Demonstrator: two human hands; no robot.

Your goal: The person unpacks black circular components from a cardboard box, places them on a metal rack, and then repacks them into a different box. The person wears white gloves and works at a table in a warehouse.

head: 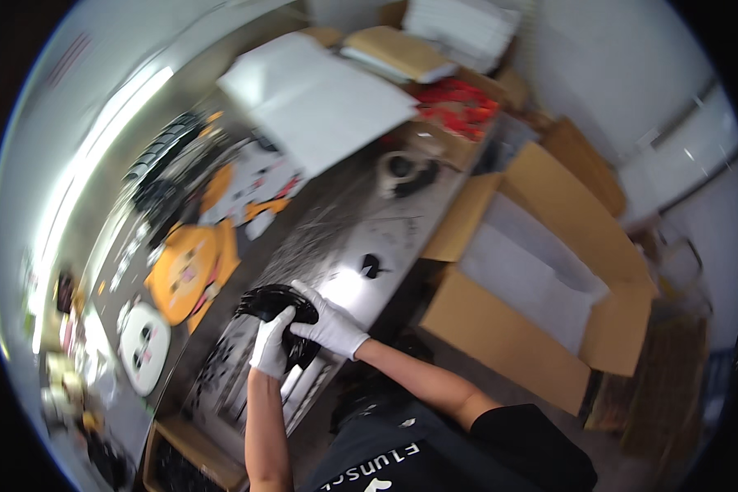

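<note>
My left hand [271, 343], in a white glove, grips the near left side of a bundle of glossy black pieces [301, 347]. My right hand [331, 326], gloved in white too, lies on the right side of the same bundle, thumb towards the left hand. The bundle is held just above the metal worktop [344, 246]; blur hides what exactly the pieces are. Further along the worktop lies a small black piece [371, 265], and beyond it a roll of tape [400, 166].
An open cardboard box [529, 264] with white lining stands right of the worktop. Orange cat-face cutouts [184, 270] and a white face cutout [144, 349] lie left. Far back are a large white sheet [320, 98] and a box of red pieces [458, 107]. Another cardboard box [203, 449] stands at the bottom left.
</note>
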